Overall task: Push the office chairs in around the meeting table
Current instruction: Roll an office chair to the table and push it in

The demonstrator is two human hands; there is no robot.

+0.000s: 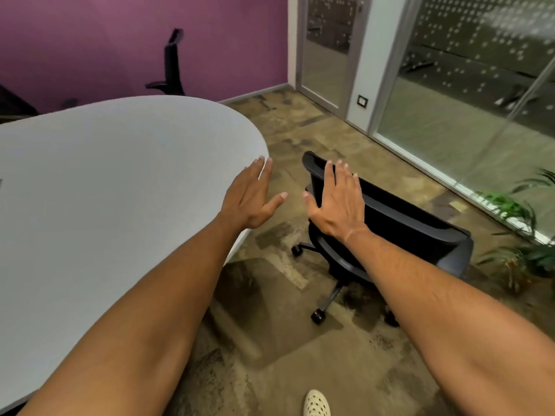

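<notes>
- The table fills the left of the view, a pale oval top with its rounded end curving toward the middle; nothing lies on the part in sight.
- The floor to the right of the table is open carpet, bounded on the far right by a glass wall with plants at its foot.
- The chair to be pushed stands right of the table's end, apart from the edge, its back toward the person and turned at a slant, castors on the carpet. It is not yet tucked in.
- A second chair at the far side, by the purple wall, looks close against the table; whether it is fully in I cannot tell.
- The right hand is spread flat, fingers straight, in front of the chair back's left part; it grips nothing, and contact cannot be judged.
- The left hand is likewise flat and empty, held over the table's edge.
- Judgement: most of the work remains for this chair. There is clear room between it and the table, but it would need turning to face the rounded edge, and the plants leave little slack behind.
</notes>
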